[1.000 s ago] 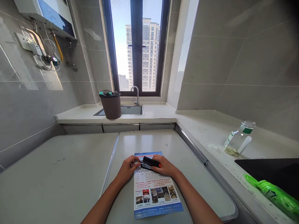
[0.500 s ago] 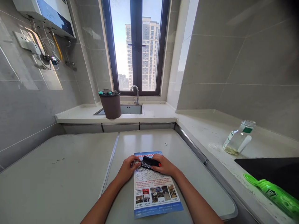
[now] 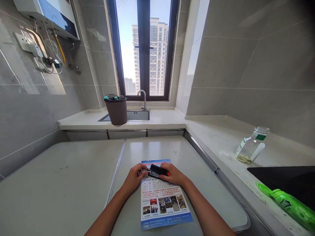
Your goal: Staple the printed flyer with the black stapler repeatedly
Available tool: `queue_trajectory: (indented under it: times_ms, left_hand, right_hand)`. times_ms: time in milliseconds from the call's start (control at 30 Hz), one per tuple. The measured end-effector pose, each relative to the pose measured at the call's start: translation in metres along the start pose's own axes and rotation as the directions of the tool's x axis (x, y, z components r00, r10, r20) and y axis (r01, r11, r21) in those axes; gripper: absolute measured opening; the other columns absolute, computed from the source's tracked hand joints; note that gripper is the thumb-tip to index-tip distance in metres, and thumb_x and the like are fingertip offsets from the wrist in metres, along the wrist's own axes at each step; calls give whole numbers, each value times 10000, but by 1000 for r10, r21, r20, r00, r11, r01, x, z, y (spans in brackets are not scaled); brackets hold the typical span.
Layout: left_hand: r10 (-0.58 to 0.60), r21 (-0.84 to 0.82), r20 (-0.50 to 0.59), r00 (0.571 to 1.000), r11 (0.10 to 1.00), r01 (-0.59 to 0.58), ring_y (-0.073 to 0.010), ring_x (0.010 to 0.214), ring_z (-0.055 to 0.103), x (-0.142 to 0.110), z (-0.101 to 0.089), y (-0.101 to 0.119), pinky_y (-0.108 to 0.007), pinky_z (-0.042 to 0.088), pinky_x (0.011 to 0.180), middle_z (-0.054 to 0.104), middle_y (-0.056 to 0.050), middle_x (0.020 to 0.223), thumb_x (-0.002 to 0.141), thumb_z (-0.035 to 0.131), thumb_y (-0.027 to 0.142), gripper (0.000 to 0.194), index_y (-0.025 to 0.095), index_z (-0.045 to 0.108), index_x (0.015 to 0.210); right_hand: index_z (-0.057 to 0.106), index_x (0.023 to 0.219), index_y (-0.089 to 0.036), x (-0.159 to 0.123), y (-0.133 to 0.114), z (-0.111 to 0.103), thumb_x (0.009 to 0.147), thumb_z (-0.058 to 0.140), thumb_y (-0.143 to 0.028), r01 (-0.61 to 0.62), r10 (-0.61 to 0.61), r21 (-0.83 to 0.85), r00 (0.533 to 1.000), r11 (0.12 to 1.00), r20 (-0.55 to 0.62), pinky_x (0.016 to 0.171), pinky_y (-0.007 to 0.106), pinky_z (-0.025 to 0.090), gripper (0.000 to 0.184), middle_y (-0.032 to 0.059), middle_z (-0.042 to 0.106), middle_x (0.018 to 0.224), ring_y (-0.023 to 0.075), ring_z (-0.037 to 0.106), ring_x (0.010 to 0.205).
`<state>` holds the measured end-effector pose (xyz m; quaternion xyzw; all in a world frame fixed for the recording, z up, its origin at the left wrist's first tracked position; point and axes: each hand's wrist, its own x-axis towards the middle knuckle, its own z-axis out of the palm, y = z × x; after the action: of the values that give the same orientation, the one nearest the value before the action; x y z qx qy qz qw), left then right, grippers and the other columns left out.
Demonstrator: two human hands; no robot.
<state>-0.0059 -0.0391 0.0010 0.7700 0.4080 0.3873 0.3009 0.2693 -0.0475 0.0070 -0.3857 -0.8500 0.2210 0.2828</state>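
A black stapler point(image 3: 158, 170) with a red spot at its right end is held above a printed leaflet point(image 3: 164, 209); its top is raised from its base. My right hand point(image 3: 172, 173) grips the right end, with the thumb along the near side. At the left end, my left hand point(image 3: 136, 175) pinches a silvery metal part of the stapler between thumb and fingers; whether a small piece is also in that pinch is hidden. Two tiny pale strips point(image 3: 175, 151), perhaps staples, lie on the table point(image 3: 197, 183) beyond the leaflet.
A glass jar point(image 3: 252, 146) and a green packet point(image 3: 291, 205) stand and lie on the right counter point(image 3: 209, 131), near a black panel point(image 3: 290, 180). At the back, a brown bucket point(image 3: 116, 111) stands at the sink point(image 3: 139, 115). A raised seam point(image 3: 115, 170) runs down the table.
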Motion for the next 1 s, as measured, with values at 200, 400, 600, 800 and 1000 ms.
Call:
queue_trajectory:
  times_ms: [200,400,600,800,1000]
  left_hand:
    - [-6,7,3,1000,1000,6,-179,739,624,1,0,-4,-288,475,666,761,-65,967,937,605,386,312,228,765,1152]
    - [-7,80,-41,999,997,10,-205,801,662,1,0,-9,-337,514,755,775,-64,1041,941,607,384,250,240,757,1079]
    - [60,151,-36,998,987,-54,-209,824,639,2,-1,-10,-321,489,737,714,-64,946,975,566,377,255,248,761,1078]
    - [105,118,20,994,987,-107,-192,856,637,1,0,-6,-306,483,762,698,-58,1011,958,502,187,250,233,738,1025]
    - [127,135,21,992,983,-128,-209,915,662,1,3,-6,-340,493,849,733,-59,994,932,503,121,297,243,758,1025]
  right_hand:
    - [656,1042,-219,-1,-1,2,875,732,-371,-13,13,13,1000,1000,-22,794,315,446,239,39,681,978,208,583,874]
    - [657,987,-216,-2,-4,5,867,732,-356,-1,1,10,1000,1000,-31,782,310,449,199,39,675,954,210,586,867]
    - [660,1002,-218,-2,-6,5,857,731,-326,10,-10,26,1000,1000,-13,785,309,456,194,36,685,957,208,593,859]
    - [660,977,-215,-1,-8,5,847,734,-303,4,-4,25,1000,1000,-7,760,297,448,174,26,686,920,199,594,829]
    - [648,992,-217,-1,-7,5,837,717,-249,-1,1,24,1000,1000,-3,751,287,438,172,15,683,929,192,590,835]
